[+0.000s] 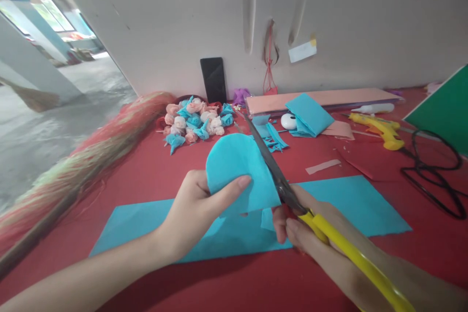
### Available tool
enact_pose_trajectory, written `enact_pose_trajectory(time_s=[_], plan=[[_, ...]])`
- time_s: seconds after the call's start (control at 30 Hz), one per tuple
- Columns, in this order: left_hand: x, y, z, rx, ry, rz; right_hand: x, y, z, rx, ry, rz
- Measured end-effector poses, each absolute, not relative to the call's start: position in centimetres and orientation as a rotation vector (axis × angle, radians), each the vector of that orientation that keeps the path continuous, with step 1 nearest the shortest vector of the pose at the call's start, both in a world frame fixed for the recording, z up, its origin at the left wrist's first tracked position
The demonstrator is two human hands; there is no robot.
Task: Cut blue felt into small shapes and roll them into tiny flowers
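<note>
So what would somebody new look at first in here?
Probably the big scissors with yellow handles, held in the right hand against the round-topped blue paper that the left hand pinches. Next, maybe the heap of pink, white and blue paper flowers at the back, just in front of the black phone leaning on the wall.

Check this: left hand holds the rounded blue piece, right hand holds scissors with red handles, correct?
The handles are yellow, not red, as the head view shows; the left hand does hold the rounded blue piece and the right hand the scissors.
</note>
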State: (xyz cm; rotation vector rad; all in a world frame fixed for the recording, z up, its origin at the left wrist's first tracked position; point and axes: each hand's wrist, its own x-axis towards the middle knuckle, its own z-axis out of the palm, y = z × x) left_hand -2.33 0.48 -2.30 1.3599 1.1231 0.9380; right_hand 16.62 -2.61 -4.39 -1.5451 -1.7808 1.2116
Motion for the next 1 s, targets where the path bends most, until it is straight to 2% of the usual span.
enact_pose_trajectory(time_s=[0.23,0.67,1.0], plan=[[-2.3,0.5,-2.4,1.352,1.109,0.944,16.6,-2.6,-3.0,-1.584,-1.797,1.355],[-2.5,1.0,-2.4,1.297,1.008,1.038,16.5,-2.7,-3.3,-1.534,-1.752,1.278],[-2.3,1.5,-2.1,1.178,0.961,1.092,16.7,-3.0,-3.3,-1.46,-1.685,1.363]])
